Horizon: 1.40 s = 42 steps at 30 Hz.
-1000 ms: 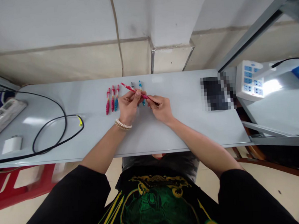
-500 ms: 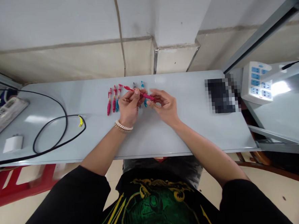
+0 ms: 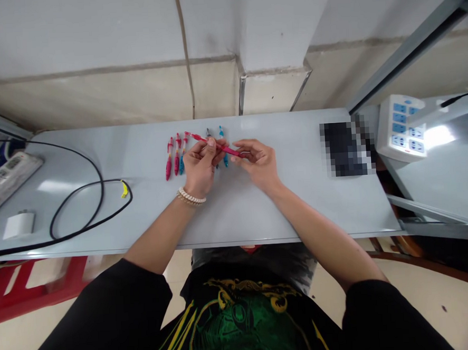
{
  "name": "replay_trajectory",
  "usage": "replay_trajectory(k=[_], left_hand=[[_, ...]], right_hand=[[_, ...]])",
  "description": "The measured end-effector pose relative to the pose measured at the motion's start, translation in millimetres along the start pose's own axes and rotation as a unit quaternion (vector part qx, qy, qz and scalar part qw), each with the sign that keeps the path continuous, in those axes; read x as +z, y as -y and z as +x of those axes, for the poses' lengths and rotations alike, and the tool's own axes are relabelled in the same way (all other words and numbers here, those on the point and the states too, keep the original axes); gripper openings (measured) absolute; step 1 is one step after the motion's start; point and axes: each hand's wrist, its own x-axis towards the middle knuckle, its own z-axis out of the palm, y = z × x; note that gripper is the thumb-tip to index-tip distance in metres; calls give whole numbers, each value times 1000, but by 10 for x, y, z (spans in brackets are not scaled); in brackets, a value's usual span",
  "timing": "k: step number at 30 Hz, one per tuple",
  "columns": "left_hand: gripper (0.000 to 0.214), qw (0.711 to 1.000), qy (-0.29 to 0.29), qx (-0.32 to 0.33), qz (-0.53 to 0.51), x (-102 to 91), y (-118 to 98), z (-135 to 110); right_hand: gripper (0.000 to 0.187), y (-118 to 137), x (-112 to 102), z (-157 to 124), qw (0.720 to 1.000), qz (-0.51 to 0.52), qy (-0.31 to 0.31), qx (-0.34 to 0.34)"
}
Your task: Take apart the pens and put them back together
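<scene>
My left hand [image 3: 199, 166], with a bead bracelet on the wrist, is closed round the middle of a red pen [image 3: 229, 150] held just above the grey table [image 3: 259, 205]. My right hand [image 3: 259, 162] pinches the pen's right end with thumb and fingertips. To the left of my hands, three pens [image 3: 176, 155], two pink and one blue-tipped, lie side by side on the table. Behind my hands lies a blue pen [image 3: 221, 134], with a dark one beside it, partly hidden.
A black cable [image 3: 76, 195] with a yellow tag loops across the table's left side, near a white charger [image 3: 18, 224] and a power strip [image 3: 5, 177]. A blurred dark object [image 3: 342, 147] lies at the right, and a white socket block [image 3: 402, 129] beyond it.
My right hand loosened and spread its fingers briefly, then closed back onto the pen's right end. My left hand has kept its hold on the pen.
</scene>
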Motion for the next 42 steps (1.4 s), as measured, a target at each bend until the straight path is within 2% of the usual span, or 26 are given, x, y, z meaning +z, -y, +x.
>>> replay_trajectory(k=[4, 10, 15, 23, 25, 29, 33, 37, 40, 42], left_hand=[[48, 1000, -1, -5, 7, 6, -2, -6], [49, 1000, -19, 0, 11, 23, 3, -8], [51, 1000, -4, -3, 25, 33, 42, -32], [51, 999, -35, 5, 28, 26, 69, -31], [50, 999, -35, 3, 14, 20, 73, -26], [44, 999, -31, -1, 16, 6, 69, -18], [43, 999, -37, -3, 20, 4, 53, -7], [46, 999, -35, -1, 27, 5, 51, 4], [42, 999, -34, 1, 26, -3, 60, 8], [42, 999, -33, 3, 20, -8, 63, 5]], right_hand=[[51, 22, -6, -4, 998, -16, 23, 53], [52, 19, -29, 8, 999, -24, 22, 30], [56, -20, -8, 1, 996, 2, 62, 62], [35, -7, -2, -33, 997, -61, 10, -40], [39, 10, 17, -48, 998, -55, 17, -22], [56, 46, 48, -65, 997, -32, 41, 59], [52, 57, 41, -48, 999, -41, 24, 11], [49, 32, 15, -26, 998, -23, 45, 29], [41, 14, 11, -24, 998, -48, 42, -3], [44, 11, 18, -26, 998, -42, 43, -13]])
